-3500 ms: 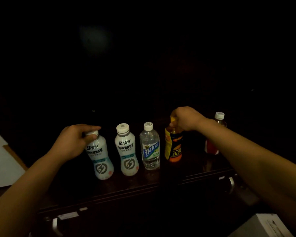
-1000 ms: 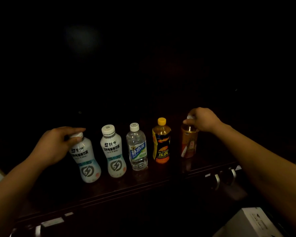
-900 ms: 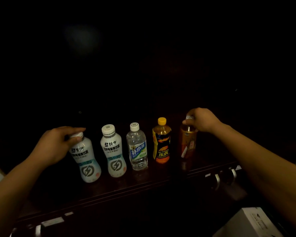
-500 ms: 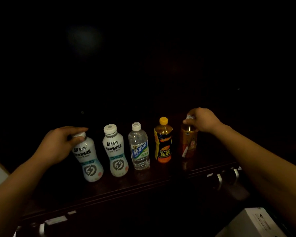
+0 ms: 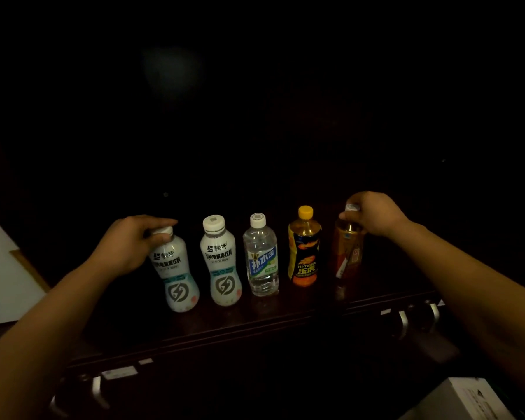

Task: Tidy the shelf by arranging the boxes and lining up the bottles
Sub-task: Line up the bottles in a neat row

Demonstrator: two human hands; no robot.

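Several bottles stand in a row on the dark wooden shelf (image 5: 255, 324). At the left end is a white electrolyte bottle (image 5: 176, 277), and my left hand (image 5: 131, 244) grips its cap and neck. Beside it stand a second white bottle (image 5: 222, 265), a clear water bottle (image 5: 261, 259) and a yellow-capped Hi-Tiger bottle (image 5: 304, 250). At the right end, my right hand (image 5: 373, 212) holds the top of an amber tea bottle (image 5: 347, 253). All bottles are upright.
The back of the shelf is too dark to see. Metal drawer handles (image 5: 403, 322) sit below the shelf's front edge. White paper or card (image 5: 3, 286) lies at the far left. A white box (image 5: 467, 398) is at the bottom right.
The amber tea bottle was brought forward into line at the right end since 3.5 s ago. Over the last second both hands stay on the end bottles; the view shifted slightly.
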